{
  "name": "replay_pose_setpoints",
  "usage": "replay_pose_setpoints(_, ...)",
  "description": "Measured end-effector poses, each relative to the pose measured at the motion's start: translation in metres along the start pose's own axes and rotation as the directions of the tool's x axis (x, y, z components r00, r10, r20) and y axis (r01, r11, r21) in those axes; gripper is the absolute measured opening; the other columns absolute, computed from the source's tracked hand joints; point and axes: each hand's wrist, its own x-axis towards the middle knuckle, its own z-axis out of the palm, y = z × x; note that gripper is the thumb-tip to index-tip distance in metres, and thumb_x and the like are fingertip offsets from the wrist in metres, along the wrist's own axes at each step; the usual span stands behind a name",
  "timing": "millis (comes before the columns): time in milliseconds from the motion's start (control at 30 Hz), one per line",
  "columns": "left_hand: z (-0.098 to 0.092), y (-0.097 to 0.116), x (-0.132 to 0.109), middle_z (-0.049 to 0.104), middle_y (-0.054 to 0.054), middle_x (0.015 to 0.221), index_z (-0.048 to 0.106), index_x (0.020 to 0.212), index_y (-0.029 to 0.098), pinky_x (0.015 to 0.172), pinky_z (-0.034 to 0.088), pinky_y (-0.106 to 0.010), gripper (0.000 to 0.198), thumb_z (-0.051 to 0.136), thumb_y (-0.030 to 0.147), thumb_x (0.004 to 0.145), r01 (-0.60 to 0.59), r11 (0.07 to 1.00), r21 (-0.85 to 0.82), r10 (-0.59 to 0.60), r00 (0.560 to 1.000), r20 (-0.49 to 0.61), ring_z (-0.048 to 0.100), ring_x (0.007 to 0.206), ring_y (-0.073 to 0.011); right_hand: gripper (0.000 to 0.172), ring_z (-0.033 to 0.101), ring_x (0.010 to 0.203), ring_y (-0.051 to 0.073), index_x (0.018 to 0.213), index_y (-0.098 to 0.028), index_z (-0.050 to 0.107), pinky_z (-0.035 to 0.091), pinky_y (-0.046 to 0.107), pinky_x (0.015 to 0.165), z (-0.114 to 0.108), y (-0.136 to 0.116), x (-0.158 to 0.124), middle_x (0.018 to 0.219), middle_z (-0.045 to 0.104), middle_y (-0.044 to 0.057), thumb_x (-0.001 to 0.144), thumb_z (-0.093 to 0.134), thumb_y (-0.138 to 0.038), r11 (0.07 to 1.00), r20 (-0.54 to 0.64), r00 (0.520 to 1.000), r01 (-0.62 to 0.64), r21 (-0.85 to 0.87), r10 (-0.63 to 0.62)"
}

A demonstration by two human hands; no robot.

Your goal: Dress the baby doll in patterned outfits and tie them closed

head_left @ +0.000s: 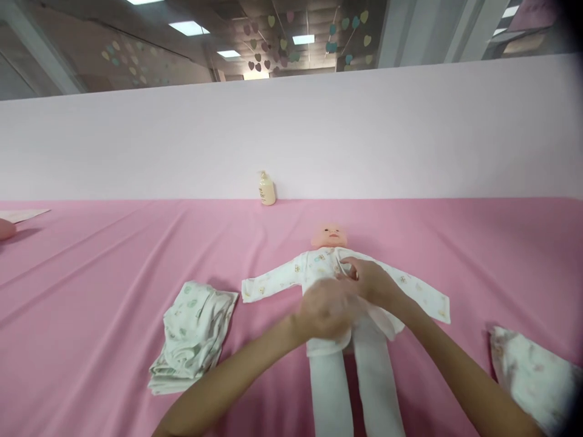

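Note:
A baby doll (330,235) lies on its back, dressed in a white printed baby shirt (316,260) and plain white trousers (330,388). The shirt's long sleeves spread out to both sides. At the chest, my right hand (371,280) is closed, with thumb and fingers pinching the shirt's front edge. My left hand (325,306) is over the belly beside it, fingers curled but smeared by motion; whether it grips the cloth I cannot tell. Both hands cover part of the shirt front, and a loose lower flap shows below the right hand.
Left of the doll is a folded stack of printed baby clothes (194,334). Another bundle of printed cloth (531,370) lies at the right. A pump bottle (266,189) stands against the white wall (291,133). Pink sheeting (113,303) with creases covers the table.

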Motion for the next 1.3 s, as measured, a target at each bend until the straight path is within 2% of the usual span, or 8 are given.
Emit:
replay_pose_setpoints(467,0.02,0.018,0.013,0.059,-0.005,0.085,0.033,0.138,0.02,0.074,0.043,-0.034,0.06,0.04,0.012,0.079,0.101,0.935,0.34,-0.142,0.985,0.097,0.054,0.082,-0.0223,0.037,0.059,0.075,0.021,0.108,-0.015,0.061,0.041,0.031,0.068,0.031,0.029,-0.028,0.081,0.066,0.006,0.084,0.041,-0.034,0.968,-0.241,0.953,-0.133,0.213,0.184)
replay_pose_setpoints(667,0.002,0.001,0.021,0.046,0.005,0.058,0.047,0.128,0.02,0.055,0.04,-0.021,0.053,0.044,0.011,0.076,0.379,0.91,-0.167,-0.383,0.924,0.008,0.046,0.053,-0.0105,0.036,0.059,0.087,0.023,0.111,-0.018,0.06,0.042,0.034,0.075,0.039,0.015,-0.031,0.091,0.066,0.008,0.082,0.042,-0.03,0.966,-0.266,0.943,-0.145,0.212,0.2)
replay_pose_setpoints(833,-0.063,-0.037,0.001,0.052,0.002,0.066,0.048,0.124,0.005,0.054,0.044,-0.017,0.041,0.041,0.015,0.085,0.552,0.644,-0.529,-0.708,0.692,-0.14,0.052,0.053,-0.0055,0.043,0.06,0.073,0.019,0.104,-0.016,0.062,0.049,0.03,0.066,-0.008,0.078,-0.043,0.088,0.066,0.004,0.066,0.064,-0.037,0.441,-0.031,0.883,-0.204,0.874,0.468)
replay_pose_setpoints(900,-0.087,-0.044,-0.02,0.058,-0.002,0.088,0.04,0.13,0.005,0.068,0.047,-0.021,0.042,0.036,0.021,0.091,0.52,0.677,-0.521,-0.702,0.67,-0.242,0.061,0.071,-0.0081,0.043,0.06,0.071,0.017,0.104,-0.016,0.062,0.049,0.03,0.065,-0.023,0.109,-0.067,0.088,0.065,0.004,0.066,0.062,-0.037,0.321,-0.072,0.776,-0.172,0.931,0.627)
replay_pose_setpoints(967,-0.097,-0.038,-0.046,0.061,-0.005,0.104,0.044,0.128,0.013,0.077,0.05,-0.025,0.043,0.047,0.029,0.089,0.489,0.735,-0.469,-0.665,0.656,-0.358,0.063,0.086,-0.0139,0.045,0.06,0.076,0.018,0.108,-0.018,0.061,0.049,0.031,0.07,-0.024,0.127,-0.103,0.093,0.064,0.004,0.066,0.063,-0.034,0.445,-0.317,0.5,-0.159,0.881,0.806)
replay_pose_setpoints(1000,-0.095,-0.03,-0.06,0.062,-0.007,0.107,0.051,0.122,0.016,0.08,0.052,-0.029,0.04,0.054,0.034,0.086,0.487,0.776,-0.401,-0.625,0.679,-0.385,0.063,0.091,-0.0179,0.047,0.06,0.085,0.02,0.112,-0.019,0.059,0.049,0.033,0.076,-0.018,0.127,-0.124,0.101,0.063,0.005,0.067,0.063,-0.034,0.574,-0.454,0.444,-0.181,0.799,0.772)
replay_pose_setpoints(1167,-0.039,0.049,-0.134,0.054,-0.01,0.129,0.052,0.123,0.019,0.099,0.046,-0.044,0.04,0.05,0.039,0.088,0.522,0.801,-0.293,-0.518,0.85,0.098,0.055,0.115,-0.0242,0.04,0.054,0.111,0.029,0.116,-0.023,0.055,0.045,0.043,0.093,0.063,0.061,-0.222,0.118,0.059,0.01,0.084,0.05,-0.047,0.856,-0.333,0.834,-0.277,0.436,0.439)
replay_pose_setpoints(1300,-0.002,0.101,-0.178,0.016,-0.005,0.154,0.046,0.131,0.027,0.113,0.027,-0.047,0.049,0.056,0.031,0.084,0.448,0.884,-0.132,-0.423,0.888,0.177,0.019,0.141,-0.0263,0.061,0.036,0.13,0.036,0.135,-0.022,0.04,0.033,0.057,0.103,0.12,0.013,-0.258,0.142,0.038,0.014,0.081,0.056,-0.047,0.988,-0.285,0.957,-0.001,0.156,0.046)
